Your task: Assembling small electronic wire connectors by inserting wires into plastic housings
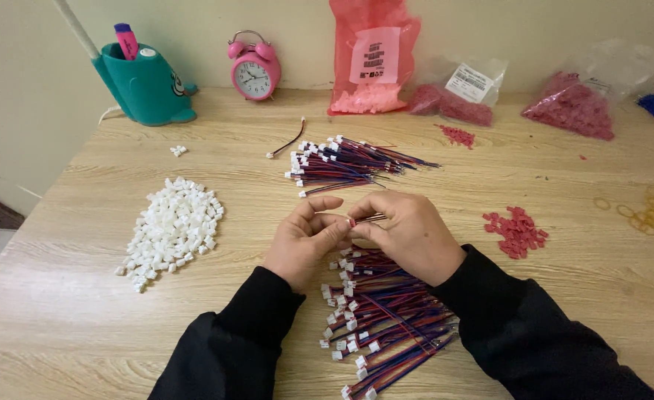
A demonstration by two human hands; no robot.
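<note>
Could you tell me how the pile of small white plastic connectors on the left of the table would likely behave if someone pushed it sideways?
The pile of white connectors would probably scatter rather than slide as one, since the pieces lie loose, with strays at its edges. Each looks tiny and blocky, so likely light and unlikely to roll far. The wooden table looks smooth, so they may skid easily.

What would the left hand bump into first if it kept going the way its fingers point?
The right hand: the left hand points rightward at it, and the two already meet around a thin wire piece.
</note>
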